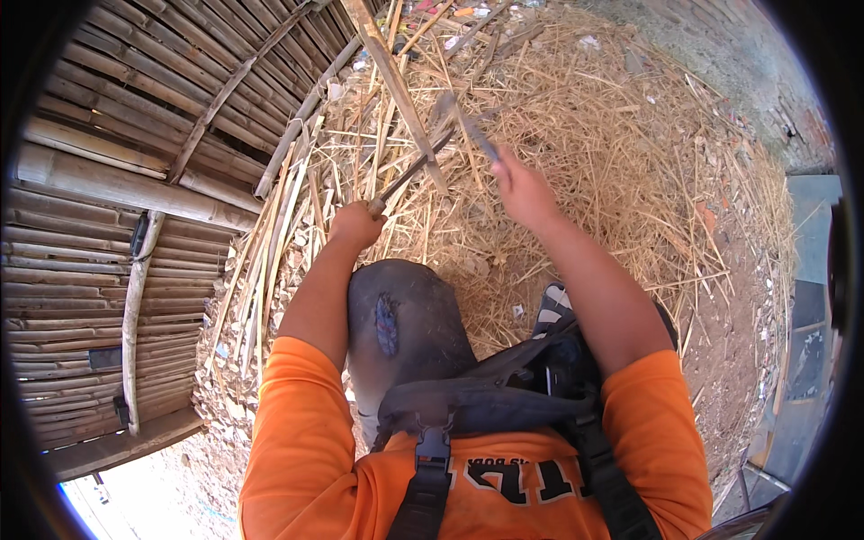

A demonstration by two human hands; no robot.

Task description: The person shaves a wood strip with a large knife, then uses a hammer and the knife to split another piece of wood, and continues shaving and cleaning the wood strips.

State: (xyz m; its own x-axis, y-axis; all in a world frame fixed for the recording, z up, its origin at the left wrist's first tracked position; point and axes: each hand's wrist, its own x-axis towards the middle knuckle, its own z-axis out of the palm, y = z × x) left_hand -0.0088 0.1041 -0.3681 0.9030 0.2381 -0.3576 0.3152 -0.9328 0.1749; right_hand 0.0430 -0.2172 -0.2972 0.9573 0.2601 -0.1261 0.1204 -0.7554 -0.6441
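My left hand [358, 225] is closed round the handle of a knife [414, 171] with a long, narrow, dark blade. Its blade slants up and right, meeting the lower part of a wooden strip [396, 85]. The strip comes in from the top edge and ends low over the straw. In my right hand [526, 193] is the grey handle of what looks like a hammer [477, 133]. The hammer's head is blurred and lies just right of the strip, above the knife's tip. Whether the tools touch, I cannot tell.
Dry straw [594, 135] covers the ground ahead. Long thin bamboo slivers [279, 243] lie at left beside a bamboo slat wall [108, 207]. A plastered wall [747, 63] stands far right, with grey panels [807, 342] below it. My bent knee [409, 306] is close under the knife.
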